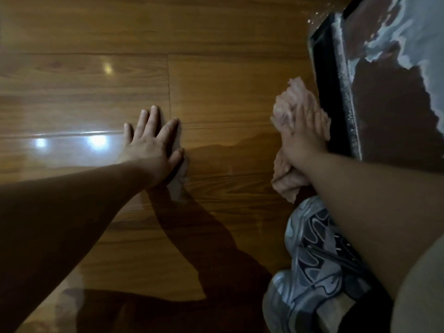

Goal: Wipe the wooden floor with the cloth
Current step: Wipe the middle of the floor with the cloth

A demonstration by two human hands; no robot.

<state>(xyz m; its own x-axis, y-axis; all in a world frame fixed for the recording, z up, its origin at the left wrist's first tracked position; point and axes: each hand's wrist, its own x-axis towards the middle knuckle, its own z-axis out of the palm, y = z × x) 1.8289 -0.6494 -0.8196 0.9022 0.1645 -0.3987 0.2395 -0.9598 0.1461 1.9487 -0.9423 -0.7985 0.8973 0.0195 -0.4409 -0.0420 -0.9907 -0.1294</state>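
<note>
My left hand [153, 143] lies flat on the wooden floor [216, 80], fingers straight and spread, palm down, holding nothing; the glossy boards beside it mirror bright spots of light. Further right, my right hand [303, 138] presses down on the crumpled pink cloth [287, 105], fingers stretched out over it rather than curled round it, though they are blurred. The cloth sits on the floor right against a dark glossy panel [389, 121]. Below it is my grey patterned shoe [312, 260].
</note>
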